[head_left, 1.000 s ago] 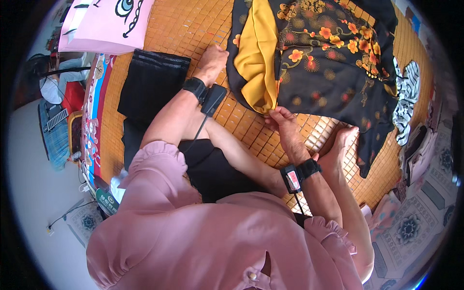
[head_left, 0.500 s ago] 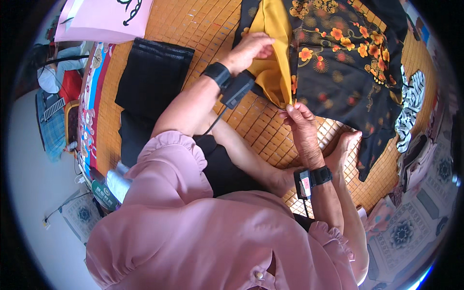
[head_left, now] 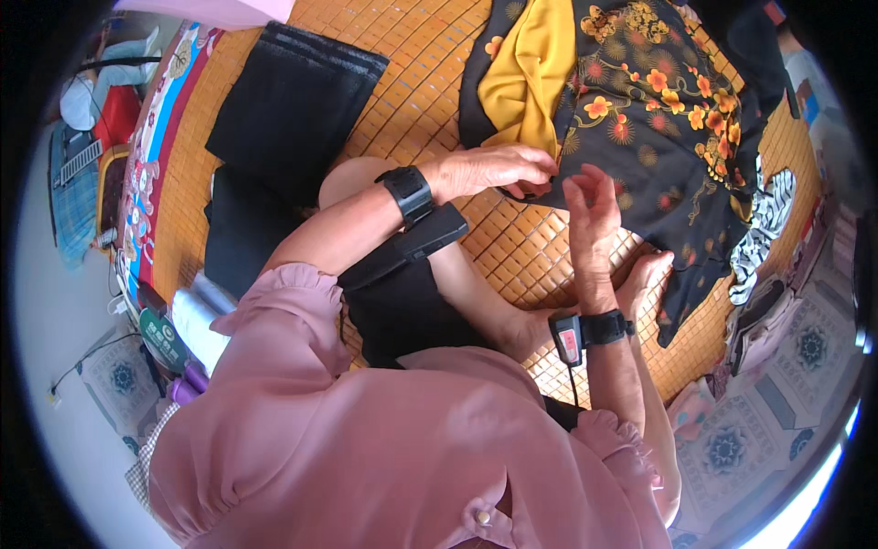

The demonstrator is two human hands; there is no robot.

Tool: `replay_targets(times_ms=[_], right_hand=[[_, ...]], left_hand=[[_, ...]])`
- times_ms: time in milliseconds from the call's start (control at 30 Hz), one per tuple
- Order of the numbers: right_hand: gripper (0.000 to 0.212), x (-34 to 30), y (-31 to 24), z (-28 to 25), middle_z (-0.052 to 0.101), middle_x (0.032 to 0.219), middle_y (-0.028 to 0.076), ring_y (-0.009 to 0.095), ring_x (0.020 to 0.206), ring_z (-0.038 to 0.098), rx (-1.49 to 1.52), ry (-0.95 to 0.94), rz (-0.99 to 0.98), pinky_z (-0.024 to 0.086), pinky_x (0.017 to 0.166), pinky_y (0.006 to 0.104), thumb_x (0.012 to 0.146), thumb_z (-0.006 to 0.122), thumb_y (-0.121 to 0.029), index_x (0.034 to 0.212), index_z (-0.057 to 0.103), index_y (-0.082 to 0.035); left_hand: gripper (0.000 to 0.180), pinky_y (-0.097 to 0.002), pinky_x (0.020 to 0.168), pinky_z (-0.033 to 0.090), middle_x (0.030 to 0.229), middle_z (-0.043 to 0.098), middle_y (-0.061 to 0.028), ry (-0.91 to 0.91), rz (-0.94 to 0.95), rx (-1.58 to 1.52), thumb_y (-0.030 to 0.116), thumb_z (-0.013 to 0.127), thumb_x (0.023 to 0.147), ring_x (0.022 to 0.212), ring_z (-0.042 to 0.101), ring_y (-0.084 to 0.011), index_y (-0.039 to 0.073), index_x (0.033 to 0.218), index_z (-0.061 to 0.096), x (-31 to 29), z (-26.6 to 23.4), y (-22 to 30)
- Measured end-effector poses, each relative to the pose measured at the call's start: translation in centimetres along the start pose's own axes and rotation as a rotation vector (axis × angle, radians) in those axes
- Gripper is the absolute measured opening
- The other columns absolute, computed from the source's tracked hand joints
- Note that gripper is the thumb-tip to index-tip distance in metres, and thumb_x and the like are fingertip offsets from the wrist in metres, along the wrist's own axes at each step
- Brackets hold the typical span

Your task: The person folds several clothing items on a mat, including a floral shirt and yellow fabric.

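A black garment with orange flowers [head_left: 654, 156] lies spread on the woven mat. Its opening shows yellow fabric [head_left: 530, 78]. My left hand [head_left: 494, 171] reaches across to the lower edge of this garment, where the yellow and black parts meet. Its fingertips are closed on that edge. Just to the right, my right hand [head_left: 594, 215] is raised over the black fabric, palm partly turned up. Thumb and fingers are bent but apart, with nothing seen between them.
Folded black cloth [head_left: 283, 110] lies on the mat [head_left: 421, 91] at left, near my knee. A striped black-and-white cloth [head_left: 764, 233] and stacked folded clothes [head_left: 759, 316] line the right side. A pink sheet or bag [head_left: 215, 11] is at the upper left.
My left hand has moved down and right from the yellow fabric to the garment's lower edge. My right hand has let go of that edge and shifted slightly right.
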State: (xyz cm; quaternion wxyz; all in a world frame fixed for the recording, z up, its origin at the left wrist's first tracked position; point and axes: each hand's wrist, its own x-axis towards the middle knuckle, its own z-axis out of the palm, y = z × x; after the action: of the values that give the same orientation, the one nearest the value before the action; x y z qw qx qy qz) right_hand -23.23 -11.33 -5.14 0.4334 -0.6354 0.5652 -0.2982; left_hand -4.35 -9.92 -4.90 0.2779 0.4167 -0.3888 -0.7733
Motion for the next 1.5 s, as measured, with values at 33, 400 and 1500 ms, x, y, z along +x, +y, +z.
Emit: replay_targets(times_ms=[33, 400, 1500], right_hand=[[0.032, 0.3, -0.6, 0.3, 0.061, 0.082, 0.007, 0.014, 0.075, 0.058, -0.003, -0.009, -0.003, 0.047, 0.069, 0.0272, 0.077, 0.063, -0.016, 0.104, 0.053, -0.003], [0.036, 5.7, 1.4, 3.7, 0.062, 0.073, 0.009, 0.028, 0.067, 0.061, -0.744, -0.268, -0.09, 0.047, 0.061, 0.036, 0.072, 0.063, -0.036, 0.095, 0.057, -0.009], [0.027, 3.1, 0.2, 2.9, 0.061, 0.074, 0.012, 0.021, 0.069, 0.06, -0.007, -0.432, -0.018, 0.047, 0.065, 0.031, 0.075, 0.06, -0.013, 0.099, 0.054, -0.003]], left_hand=[[0.045, -0.0282, 0.086, 0.041, 0.112, 0.052, -0.0082, -0.016, 0.042, 0.013, 0.033, 0.046, 0.088, 0.101, 0.048, -0.0137, 0.0, 0.119, 0.046, -0.1, 0.1, -0.5], [0.017, -0.0248, 0.051, 0.047, 0.078, 0.059, -0.0055, 0.58, 0.028, 0.076, 0.016, 0.049, 0.084, 0.064, 0.058, -0.0125, 0.001, 0.09, 0.055, 0.7, -1.7, -1.9], [0.005, -0.0419, 0.06, 0.043, 0.07, 0.057, -0.0166, 1.161, 0.126, 0.753, 0.009, 0.054, 0.072, 0.069, 0.057, -0.0327, 0.004, 0.072, 0.055, 3.8, -10.1, -0.8]])
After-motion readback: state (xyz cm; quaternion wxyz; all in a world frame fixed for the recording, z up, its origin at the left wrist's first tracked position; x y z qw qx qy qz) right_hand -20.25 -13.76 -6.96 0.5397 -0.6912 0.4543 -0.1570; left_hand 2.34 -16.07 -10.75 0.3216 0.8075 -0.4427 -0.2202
